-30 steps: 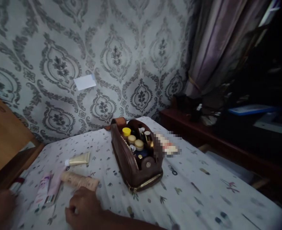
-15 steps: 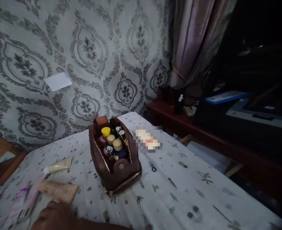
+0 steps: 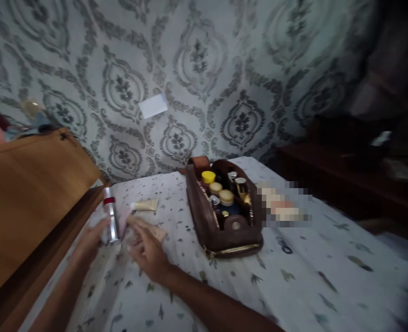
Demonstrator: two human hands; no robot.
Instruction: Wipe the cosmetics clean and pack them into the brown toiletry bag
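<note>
A silver cosmetic tube (image 3: 110, 210) with a red band is at the left of the cloth-covered surface. My left hand (image 3: 93, 235), smeared by motion, has its fingers beside the lower part of it; whether they grip it I cannot tell. My right hand (image 3: 150, 253) reaches in from the right, thumb and fingers apart, over a beige squeeze tube (image 3: 159, 233) that it partly hides. Close to its fingertips is a blurred pink tube (image 3: 123, 221). A small cream-coloured tube (image 3: 147, 204) lies just beyond. The brown makeup bag (image 3: 204, 221) stands unzipped to the right, holding several capped bottles and jars.
A blurred-out flat item (image 3: 283, 205) lies right of the bag on the patterned cloth (image 3: 225, 295). Behind rises a patterned wall with a white card (image 3: 153, 106). A brown wooden panel (image 3: 34, 193) borders the left; a dark red ledge (image 3: 304, 170) stands at right.
The view has swung left, so the bag appears farther right. My left hand has come into view near the silver tube. My right hand has moved off the cloth's near edge, its fingers now spread.
</note>
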